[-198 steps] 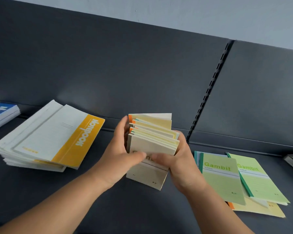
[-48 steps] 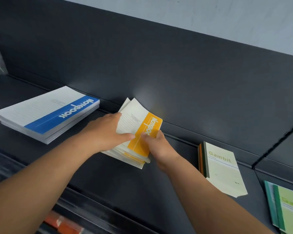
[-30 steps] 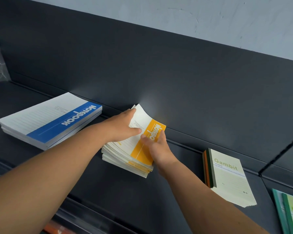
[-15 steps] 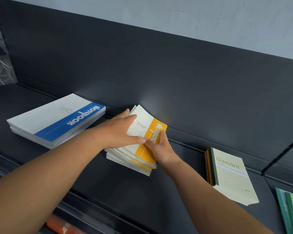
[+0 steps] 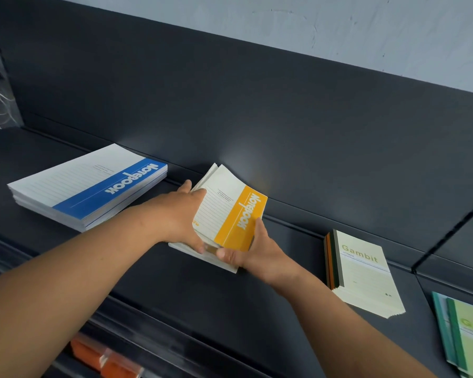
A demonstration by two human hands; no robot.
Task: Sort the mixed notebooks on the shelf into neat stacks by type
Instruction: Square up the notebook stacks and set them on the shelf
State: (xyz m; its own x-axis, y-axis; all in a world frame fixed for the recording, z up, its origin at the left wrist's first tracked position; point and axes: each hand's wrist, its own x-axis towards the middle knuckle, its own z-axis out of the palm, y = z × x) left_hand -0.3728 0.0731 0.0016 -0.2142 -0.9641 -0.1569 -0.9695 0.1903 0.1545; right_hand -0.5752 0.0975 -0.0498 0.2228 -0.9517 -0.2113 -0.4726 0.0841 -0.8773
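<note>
Just right of the blue-banded stack (image 5: 93, 186) on the shelf (image 5: 175, 296), the yellow-banded stack (image 5: 230, 214) is clasped at its sides by the left hand (image 5: 180, 214) and right hand (image 5: 253, 255), and fanned edges are best squared by gentle inward pressure.

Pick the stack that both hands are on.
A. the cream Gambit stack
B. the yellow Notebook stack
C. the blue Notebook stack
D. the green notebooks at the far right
B: the left hand grips the left side of the yellow stack and the right hand grips its near right corner, thumb on the cover. Neither hand touches another stack.
</note>
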